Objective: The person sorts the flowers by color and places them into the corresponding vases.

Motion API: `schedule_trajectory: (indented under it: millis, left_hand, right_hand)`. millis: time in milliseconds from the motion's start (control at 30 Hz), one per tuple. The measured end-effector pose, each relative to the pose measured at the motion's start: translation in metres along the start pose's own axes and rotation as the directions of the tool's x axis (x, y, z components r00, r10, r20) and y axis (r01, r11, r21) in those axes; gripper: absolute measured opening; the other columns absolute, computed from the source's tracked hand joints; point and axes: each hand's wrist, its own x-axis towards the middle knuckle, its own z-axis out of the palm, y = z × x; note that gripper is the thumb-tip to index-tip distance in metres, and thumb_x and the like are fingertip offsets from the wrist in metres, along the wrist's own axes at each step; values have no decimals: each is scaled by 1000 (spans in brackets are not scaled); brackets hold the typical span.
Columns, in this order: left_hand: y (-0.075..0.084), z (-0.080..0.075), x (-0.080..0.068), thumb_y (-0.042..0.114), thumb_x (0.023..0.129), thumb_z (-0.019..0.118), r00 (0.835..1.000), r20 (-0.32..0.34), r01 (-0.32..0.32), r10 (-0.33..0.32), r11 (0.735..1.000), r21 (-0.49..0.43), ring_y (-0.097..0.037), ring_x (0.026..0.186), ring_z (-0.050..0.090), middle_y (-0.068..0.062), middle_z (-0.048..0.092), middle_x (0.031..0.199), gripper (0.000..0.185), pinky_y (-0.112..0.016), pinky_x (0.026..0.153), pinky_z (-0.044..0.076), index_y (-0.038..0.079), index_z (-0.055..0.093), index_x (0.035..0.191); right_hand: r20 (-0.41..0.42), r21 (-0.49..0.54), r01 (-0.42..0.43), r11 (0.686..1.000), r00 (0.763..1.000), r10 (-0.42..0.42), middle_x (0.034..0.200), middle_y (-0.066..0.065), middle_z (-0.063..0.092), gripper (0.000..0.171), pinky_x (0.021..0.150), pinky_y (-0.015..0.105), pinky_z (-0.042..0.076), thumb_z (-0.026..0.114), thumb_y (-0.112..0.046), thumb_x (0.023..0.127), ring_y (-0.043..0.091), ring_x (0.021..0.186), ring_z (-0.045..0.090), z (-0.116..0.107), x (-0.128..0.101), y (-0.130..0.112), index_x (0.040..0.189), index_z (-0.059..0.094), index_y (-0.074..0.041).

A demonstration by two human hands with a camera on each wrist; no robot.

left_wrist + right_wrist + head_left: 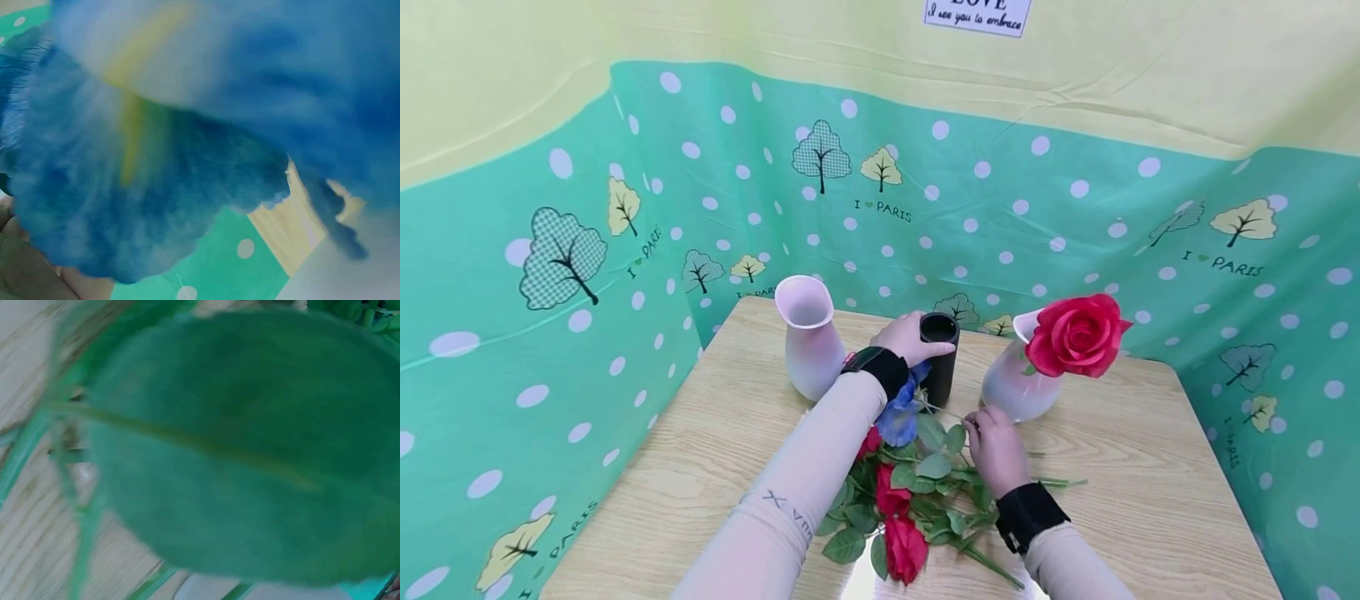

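A black cylindrical vase [938, 379] stands upright at the back of the table, and my left hand [904, 337] grips it near the rim. Below that wrist is a blue flower [898, 417], whose petals [144, 206] fill much of the left wrist view. My right hand [997, 450] pinches the thin stem of the blue flower, its fingertips partly hidden. Several red roses [892, 492] with leafy green stems lie in a pile in front of the hands. One large leaf [250, 450] covers most of the right wrist view, hiding that hand's grip.
To the left stands a white vase [816, 358] with a flared mouth. Another white vase [1018, 387] on the right holds a single red rose [1078, 337]. A green dotted curtain [970, 192] hangs around the wooden table [1120, 475].
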Motion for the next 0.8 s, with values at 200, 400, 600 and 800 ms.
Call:
schedule_trajectory:
  millis: [200,400,600,800]
  left_hand:
    - [2,-2,-4,61,85,67,1000,-9,1,-1,1000,18,-26,122,60,-7,59,138,78,-42,97,50,14,47,145]
    - [3,-1,-5,63,86,65,1000,-9,11,-11,999,52,-26,123,60,-6,58,140,80,-43,96,51,14,46,146]
    - [5,-1,-6,64,86,63,1000,-12,14,-13,997,70,-25,124,59,-6,57,141,80,-42,97,51,15,45,146]
    - [6,-1,-6,62,87,63,999,-17,28,-27,997,70,-24,123,60,-5,58,140,76,-42,96,50,14,46,145]
  right_hand:
    - [2,17,-46,999,999,46,81,10,61,4,65,38,51,74,-1,85,26,73,61,-7,5,-3,83,70,0]
    - [41,35,-112,993,993,111,78,10,60,5,63,38,50,71,-1,87,26,69,59,-16,8,-6,83,70,4]
    - [48,-30,-82,996,995,83,76,9,61,6,61,39,51,75,-1,82,26,68,60,-20,6,-15,80,70,0]
    - [35,-101,83,991,996,-79,72,4,58,12,56,34,50,78,0,76,21,64,59,-14,-5,-28,74,67,-5]
